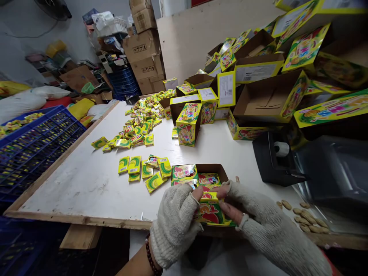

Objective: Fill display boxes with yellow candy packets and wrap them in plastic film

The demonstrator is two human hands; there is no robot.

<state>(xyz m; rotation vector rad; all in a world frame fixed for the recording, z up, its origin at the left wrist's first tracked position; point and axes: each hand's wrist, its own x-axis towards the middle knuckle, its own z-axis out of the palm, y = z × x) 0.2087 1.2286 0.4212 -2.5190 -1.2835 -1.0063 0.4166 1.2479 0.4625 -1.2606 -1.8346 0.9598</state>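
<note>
An open display box [214, 168] stands at the table's near edge, with several small candy boxes inside in rows. My left hand [176, 218], in a grey fingerless glove, reaches over its left side. From the right comes my right hand [244, 203], gloved the same way. Between the fingertips of both hands is a small green and yellow candy box [211, 211] with watermelon print, at the near part of the display box. Its lower end is partly hidden. Left of the display box lie several loose candy boxes [155, 182], some overlapping.
A heap of small candy boxes [138, 128] spreads over the white table [86, 188]. Open yellow cartons [261, 99] pile up at the back right. A black tape dispenser [273, 165] and peanuts [310, 220] are on the right. A blue crate [37, 149] stands left.
</note>
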